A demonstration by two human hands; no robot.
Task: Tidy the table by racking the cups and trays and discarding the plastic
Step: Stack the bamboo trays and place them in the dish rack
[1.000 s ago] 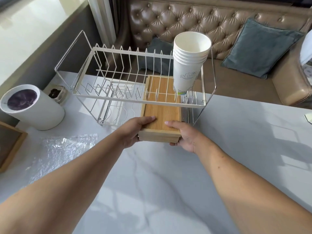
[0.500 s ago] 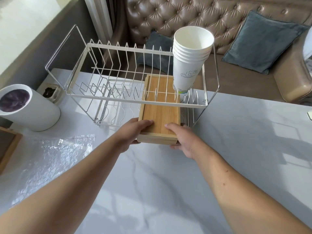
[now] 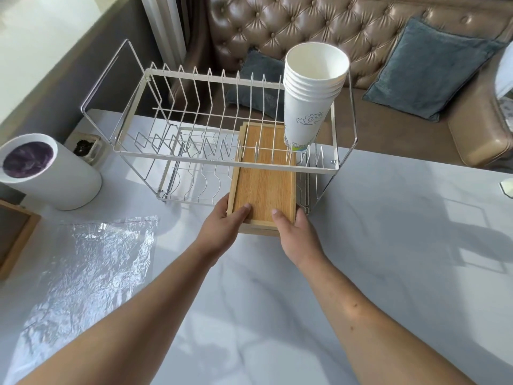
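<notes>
Tufted brown leather sofa [image 3: 347, 31], blue cushions [image 3: 424, 70], sunlit marble table [image 3: 388, 259].

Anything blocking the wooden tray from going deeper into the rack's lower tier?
Nothing visible. The left hand and right hand grip the wooden tray at its near end; it lies partly in the dish rack, lower tier. The paper cup stack stands on the upper tier, above its path.

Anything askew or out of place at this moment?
The stack of paper cups leans in the rack's upper tier, not upright. The crumpled plastic sheet lies on the table, not in the bin. The wooden tray, gripped by the left hand and right hand, juts from the lower tier.
</notes>
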